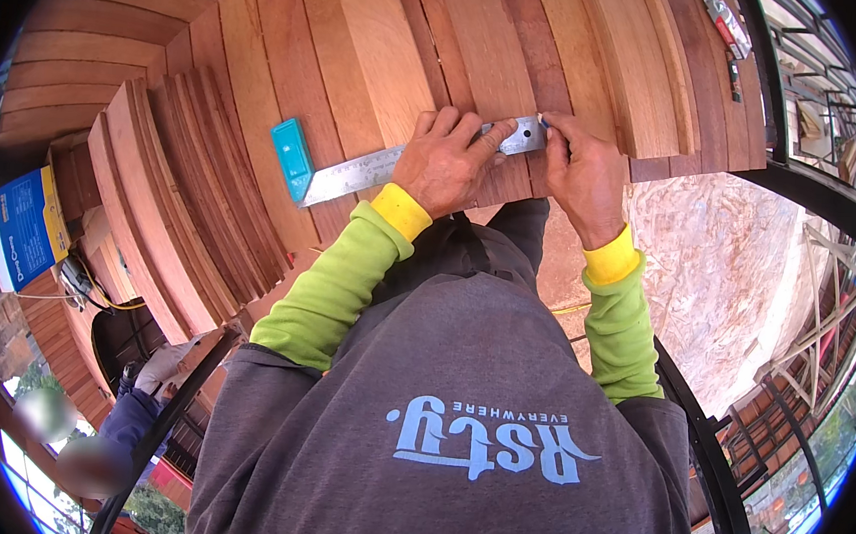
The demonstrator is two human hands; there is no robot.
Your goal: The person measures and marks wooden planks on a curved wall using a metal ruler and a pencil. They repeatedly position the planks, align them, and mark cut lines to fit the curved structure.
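A try square with a teal handle (292,161) and a steel blade (355,174) lies across reddish-brown wooden planks (488,43). My left hand (449,164) holds its blade down against the wood, thumb along the metal and fingers bent over the far edge. Part of the blade is hidden under that hand. Beside the blade's right end, my right hand (585,179) has thumb and forefinger pinched on what looks like a pencil (543,122); only a short bit of it shows.
Stacked boards (170,199) lie to the left, and thicker boards (625,72) at the upper right. A red-and-white packet (727,26) and a dark lighter-sized object (735,80) rest near the right edge. A blue-and-yellow box (29,229) stands far left; another person (140,416) is lower left.
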